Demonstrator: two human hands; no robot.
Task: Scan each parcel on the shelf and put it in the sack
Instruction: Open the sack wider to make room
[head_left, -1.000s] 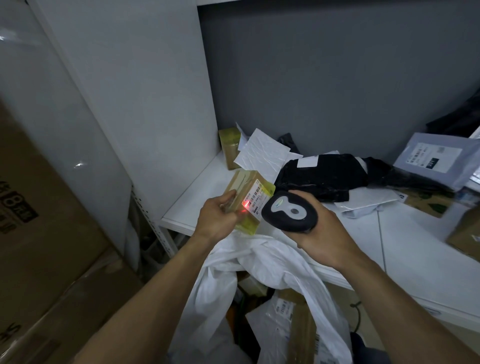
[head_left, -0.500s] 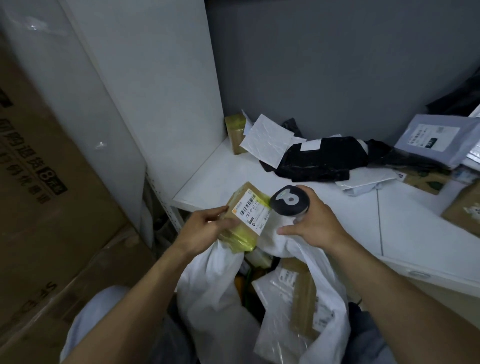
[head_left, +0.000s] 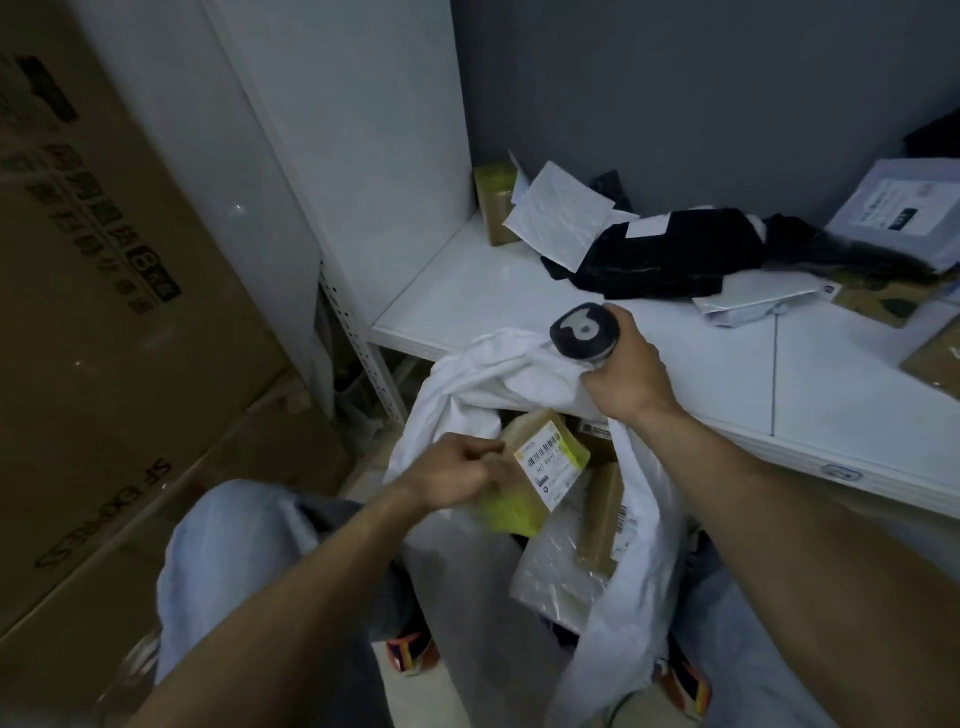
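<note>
A white shelf (head_left: 467, 291) ran from near left to far right, closed behind by a grey wall (head_left: 675, 104) and on the left by a white side panel (head_left: 363, 130). Large cardboard boxes (head_left: 104, 312) stood stacked to the left of that panel.

Below the shelf's near edge hung an open white sack (head_left: 467, 374), its mouth facing up between the person's knees in pale jeans (head_left: 223, 545). The left hand (head_left: 457, 470) gripped a small parcel (head_left: 545, 462) wrapped in yellow tape, fingers curled round its left end. The parcel sat inside the sack's mouth with its white barcode label turned up. Under it in the sack lay a clear-wrapped packet (head_left: 561, 571) and a brown taped box (head_left: 602, 509).

The right hand (head_left: 621, 376) was closed round a black scanner (head_left: 584, 331), holding it at the shelf's near edge with its round head pointing left. The sack's far rim was bunched against that hand, just beneath the scanner. The two hands were apart, the left nearer and lower.

Further back on the shelf lay a black bag parcel (head_left: 670, 260), with a white envelope (head_left: 558, 218) leaning over its left end. A small tan box (head_left: 496, 208) stood in the far left corner. A grey mailer (head_left: 898, 208) was propped at the far right, and a flat white mailer (head_left: 753, 304) lay near the black bag.
</note>
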